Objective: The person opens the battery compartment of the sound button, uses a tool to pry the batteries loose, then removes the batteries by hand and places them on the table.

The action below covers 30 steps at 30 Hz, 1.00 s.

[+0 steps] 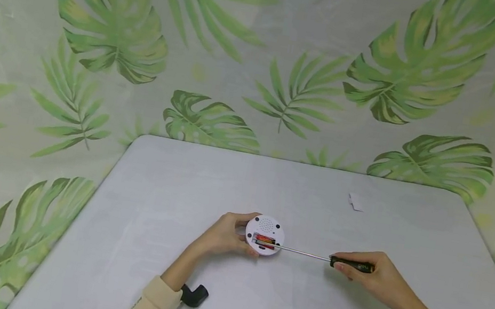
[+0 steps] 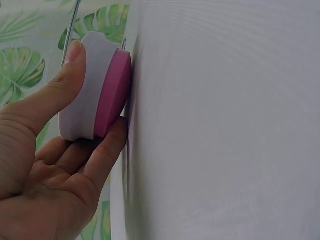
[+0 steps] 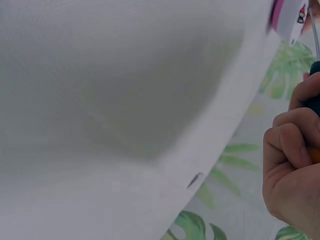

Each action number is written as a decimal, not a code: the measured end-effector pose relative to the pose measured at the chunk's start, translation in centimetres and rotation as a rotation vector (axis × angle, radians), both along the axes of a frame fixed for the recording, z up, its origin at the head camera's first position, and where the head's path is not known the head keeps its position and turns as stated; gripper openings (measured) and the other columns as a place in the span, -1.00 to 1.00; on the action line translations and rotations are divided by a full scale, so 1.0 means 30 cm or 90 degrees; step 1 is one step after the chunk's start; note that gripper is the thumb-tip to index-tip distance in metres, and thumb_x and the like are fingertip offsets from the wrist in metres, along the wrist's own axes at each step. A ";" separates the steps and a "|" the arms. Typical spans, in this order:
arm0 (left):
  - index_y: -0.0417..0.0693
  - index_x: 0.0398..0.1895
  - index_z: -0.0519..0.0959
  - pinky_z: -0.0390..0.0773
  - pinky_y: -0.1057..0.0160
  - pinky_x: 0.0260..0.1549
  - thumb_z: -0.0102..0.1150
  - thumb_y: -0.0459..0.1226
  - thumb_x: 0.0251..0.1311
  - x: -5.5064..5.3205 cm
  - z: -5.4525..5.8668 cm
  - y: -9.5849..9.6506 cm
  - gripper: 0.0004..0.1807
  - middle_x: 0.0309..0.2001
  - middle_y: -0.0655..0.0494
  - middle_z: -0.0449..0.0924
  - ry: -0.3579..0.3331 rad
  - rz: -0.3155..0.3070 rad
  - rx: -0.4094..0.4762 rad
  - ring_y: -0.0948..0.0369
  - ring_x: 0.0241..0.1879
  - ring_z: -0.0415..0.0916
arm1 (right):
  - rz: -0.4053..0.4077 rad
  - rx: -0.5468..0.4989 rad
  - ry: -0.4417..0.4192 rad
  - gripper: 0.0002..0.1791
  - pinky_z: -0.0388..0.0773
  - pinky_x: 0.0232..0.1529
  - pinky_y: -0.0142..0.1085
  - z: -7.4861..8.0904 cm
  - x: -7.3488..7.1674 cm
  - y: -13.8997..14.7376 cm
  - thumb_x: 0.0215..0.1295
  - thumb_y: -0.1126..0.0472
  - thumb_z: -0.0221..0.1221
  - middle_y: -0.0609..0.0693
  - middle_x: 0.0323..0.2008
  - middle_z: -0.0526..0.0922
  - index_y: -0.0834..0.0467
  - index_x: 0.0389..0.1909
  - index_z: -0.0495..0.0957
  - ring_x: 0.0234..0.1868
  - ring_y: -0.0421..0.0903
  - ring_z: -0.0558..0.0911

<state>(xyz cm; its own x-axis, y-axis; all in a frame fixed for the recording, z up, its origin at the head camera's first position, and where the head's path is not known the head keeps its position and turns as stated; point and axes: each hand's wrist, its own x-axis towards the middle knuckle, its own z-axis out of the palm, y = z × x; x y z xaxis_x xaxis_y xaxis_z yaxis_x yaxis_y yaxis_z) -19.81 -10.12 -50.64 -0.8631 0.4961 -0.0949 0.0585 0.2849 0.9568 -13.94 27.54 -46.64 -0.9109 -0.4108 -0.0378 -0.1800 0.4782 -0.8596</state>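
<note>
A round white battery device has speaker holes, dark feet and an uncovered compartment on its upward face; its other side is pink in the left wrist view. Red batteries lie in the compartment. My left hand grips the device by its left rim, thumb on the white side and fingers lower down. My right hand holds a screwdriver by its dark handle. The long metal shaft points left, its tip at the batteries; whether it touches them I cannot tell.
A small white piece with a dark edge lies on the white table towards the back right. Behind the table's far edge hangs a leaf-patterned cloth. Dark wrist mounts sit on both forearms.
</note>
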 end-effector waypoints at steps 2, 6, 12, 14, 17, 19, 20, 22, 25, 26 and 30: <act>-0.22 0.51 0.35 0.74 0.35 -0.02 0.64 -0.47 -0.13 0.001 0.001 0.000 0.03 0.46 -0.22 0.42 -0.001 0.000 0.000 -0.01 0.13 0.69 | -0.008 0.002 0.007 -0.69 0.52 -0.53 -0.36 0.004 0.003 0.005 0.43 0.23 0.28 0.02 -0.27 0.82 0.29 0.09 0.72 -0.42 -0.30 0.59; -0.21 0.50 0.36 0.72 0.37 0.02 0.65 -0.45 -0.13 0.005 0.005 0.001 0.03 0.48 -0.19 0.40 0.003 0.000 -0.003 -0.04 0.23 0.62 | -0.032 0.017 0.021 -0.71 0.45 -0.56 -0.36 0.017 0.009 0.024 0.42 0.23 0.30 -0.02 -0.33 0.80 0.26 0.08 0.73 -0.44 -0.25 0.56; -0.22 0.50 0.37 0.72 0.36 0.03 0.66 -0.42 -0.12 0.009 0.010 0.001 0.01 0.47 -0.22 0.41 0.008 0.002 -0.009 -0.05 0.23 0.63 | -0.084 0.057 0.045 -0.69 0.48 -0.51 -0.36 0.042 0.000 0.081 0.43 0.18 0.30 0.00 -0.30 0.80 0.21 0.10 0.73 -0.37 -0.27 0.60; -0.22 0.49 0.38 0.71 0.36 0.04 0.67 -0.41 -0.12 0.011 0.014 0.000 0.01 0.47 -0.22 0.40 0.012 0.005 -0.013 -0.05 0.23 0.63 | -0.108 0.078 0.051 -0.67 0.48 -0.49 -0.37 0.051 -0.008 0.109 0.44 0.14 0.29 0.00 -0.29 0.80 0.20 0.12 0.72 -0.35 -0.26 0.61; -0.22 0.49 0.38 0.71 0.36 0.06 0.67 -0.41 -0.13 0.011 0.018 -0.004 0.01 0.47 -0.20 0.41 0.013 0.008 -0.014 -0.04 0.27 0.60 | -0.153 0.102 0.055 -0.62 0.47 -0.47 -0.38 0.063 -0.022 0.157 0.46 0.09 0.28 -0.07 -0.30 0.80 0.21 0.16 0.70 -0.33 -0.27 0.62; -0.22 0.49 0.38 0.70 0.36 0.06 0.67 -0.40 -0.13 0.011 0.020 -0.006 0.01 0.47 -0.19 0.42 0.011 0.010 -0.013 -0.04 0.29 0.58 | -0.190 0.115 0.059 -0.58 0.42 -0.49 -0.37 0.068 -0.031 0.191 0.47 0.04 0.27 -0.15 -0.33 0.79 0.22 0.18 0.68 -0.35 -0.27 0.59; -0.22 0.49 0.38 0.70 0.36 0.06 0.67 -0.40 -0.13 0.011 0.019 -0.007 0.01 0.46 -0.19 0.42 0.011 0.011 -0.013 -0.05 0.30 0.57 | -0.211 0.119 0.062 -0.55 0.42 -0.50 -0.37 0.069 -0.036 0.208 0.47 0.01 0.27 -0.19 -0.35 0.79 0.23 0.19 0.67 -0.35 -0.28 0.58; -0.22 0.49 0.37 0.70 0.36 0.06 0.67 -0.40 -0.12 0.012 0.020 -0.008 0.01 0.47 -0.19 0.40 0.007 0.011 -0.011 -0.06 0.30 0.57 | -0.256 0.126 0.071 -0.51 0.39 -0.51 -0.35 0.064 -0.043 0.242 0.47 -0.04 0.26 -0.28 -0.39 0.77 0.25 0.19 0.66 -0.36 -0.29 0.58; -0.23 0.49 0.38 0.70 0.36 0.06 0.67 -0.39 -0.12 0.013 0.020 -0.007 0.00 0.49 -0.20 0.37 0.009 0.011 -0.011 -0.07 0.31 0.56 | -0.319 0.143 0.098 -0.47 0.33 -0.54 -0.30 0.050 -0.049 0.291 0.47 -0.09 0.24 -0.42 -0.47 0.71 0.28 0.16 0.66 -0.43 -0.30 0.51; -0.23 0.49 0.38 0.70 0.36 0.06 0.66 -0.40 -0.11 0.015 0.020 -0.006 0.00 0.50 -0.21 0.37 0.009 0.010 -0.011 -0.07 0.31 0.57 | -0.337 0.146 0.105 -0.47 0.32 -0.55 -0.30 0.045 -0.049 0.306 0.48 -0.10 0.23 -0.46 -0.49 0.69 0.28 0.14 0.66 -0.45 -0.29 0.49; -0.25 0.49 0.37 0.71 0.36 0.04 0.66 -0.40 -0.10 0.018 0.021 -0.002 0.00 0.48 -0.22 0.38 0.008 0.006 -0.009 -0.07 0.27 0.60 | -0.391 0.187 0.132 -0.48 0.31 -0.58 -0.30 0.025 -0.043 0.360 0.50 -0.11 0.19 -0.58 -0.55 0.62 0.30 0.08 0.67 -0.55 -0.32 0.44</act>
<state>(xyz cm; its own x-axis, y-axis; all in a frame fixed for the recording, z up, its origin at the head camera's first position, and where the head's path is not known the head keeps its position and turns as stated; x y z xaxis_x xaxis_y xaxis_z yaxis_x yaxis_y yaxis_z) -19.27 -10.18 -50.01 -0.8689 0.4866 -0.0908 0.0682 0.2994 0.9517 -15.24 38.34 -45.88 -0.9751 0.1792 0.1307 0.0502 0.7522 -0.6570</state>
